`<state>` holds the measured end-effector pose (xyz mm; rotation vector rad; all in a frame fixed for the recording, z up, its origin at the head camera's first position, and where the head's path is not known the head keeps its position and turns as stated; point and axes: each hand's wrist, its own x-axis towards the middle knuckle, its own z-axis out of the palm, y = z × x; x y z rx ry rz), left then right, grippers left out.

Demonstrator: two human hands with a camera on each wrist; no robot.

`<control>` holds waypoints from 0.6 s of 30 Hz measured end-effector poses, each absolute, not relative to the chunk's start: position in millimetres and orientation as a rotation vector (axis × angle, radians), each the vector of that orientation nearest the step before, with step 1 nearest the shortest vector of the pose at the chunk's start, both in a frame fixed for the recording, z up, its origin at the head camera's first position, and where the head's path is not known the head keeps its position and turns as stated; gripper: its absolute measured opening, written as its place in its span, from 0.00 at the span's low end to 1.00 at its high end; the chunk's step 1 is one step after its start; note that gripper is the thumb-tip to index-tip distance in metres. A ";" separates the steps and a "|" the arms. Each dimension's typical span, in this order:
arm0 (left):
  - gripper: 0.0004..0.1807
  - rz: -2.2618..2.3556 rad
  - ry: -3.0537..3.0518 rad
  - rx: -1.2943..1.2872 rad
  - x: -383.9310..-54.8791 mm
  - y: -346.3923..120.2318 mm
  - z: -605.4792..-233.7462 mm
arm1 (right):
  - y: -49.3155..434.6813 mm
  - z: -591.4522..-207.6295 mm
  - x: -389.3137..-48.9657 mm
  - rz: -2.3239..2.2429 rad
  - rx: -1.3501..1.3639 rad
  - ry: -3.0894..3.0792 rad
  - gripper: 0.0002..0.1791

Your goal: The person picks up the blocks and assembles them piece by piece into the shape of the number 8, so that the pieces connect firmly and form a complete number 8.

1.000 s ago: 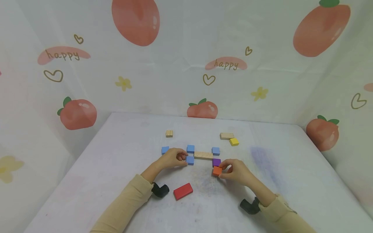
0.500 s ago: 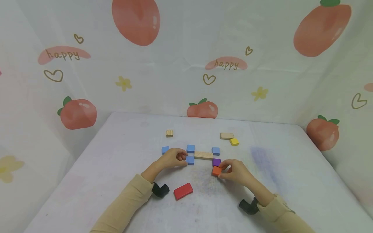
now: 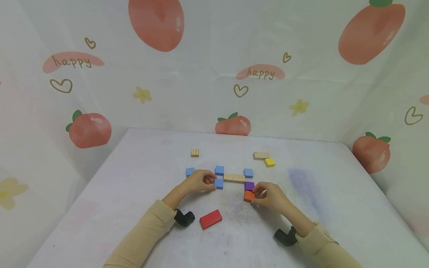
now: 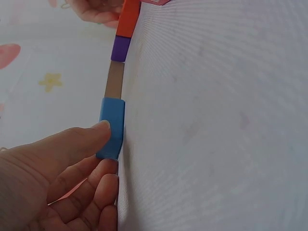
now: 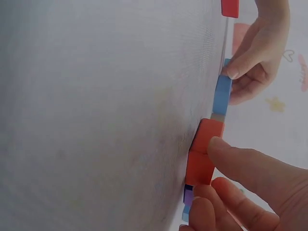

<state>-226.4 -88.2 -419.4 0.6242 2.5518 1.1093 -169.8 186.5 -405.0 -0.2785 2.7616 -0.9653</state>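
Observation:
My right hand (image 3: 273,197) pinches an orange block (image 3: 249,196) between thumb and fingers; it lies on the table against the near side of a purple block (image 3: 249,186). In the right wrist view the right thumb presses the near face of the orange block (image 5: 204,151). My left hand (image 3: 200,181) holds a blue block (image 3: 219,184), its thumb on one face in the left wrist view and its fingers at the end. A long wooden block (image 3: 234,178) lies between the left blue blocks and the right-hand column. Another blue block (image 3: 219,170) sits just behind the held one.
One blue block (image 3: 248,173) stands behind the purple one; another blue block (image 3: 190,171) lies left, partly behind the left hand. A red block (image 3: 210,219) lies in front. Farther back are a striped block (image 3: 194,153), a plain wooden block (image 3: 261,156) and a yellow block (image 3: 269,162).
The orange block and my right hand have shifted very slightly left, bringing the block closer in line with the purple one. My left hand and its blue block have stayed in place.

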 end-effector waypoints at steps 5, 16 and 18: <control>0.18 1.115 2.549 0.633 -225.8 -88.6 -419.1 | 187.0 -405.9 -170.6 -0.994 -0.284 2.758 0.14; 0.18 1.119 2.548 0.624 -227.8 -88.7 -420.9 | 189.0 -406.7 -170.8 -1.030 -0.303 2.723 0.14; 0.18 1.124 2.546 0.624 -227.5 -88.8 -420.8 | 189.0 -406.5 -170.0 -1.029 -0.312 2.720 0.14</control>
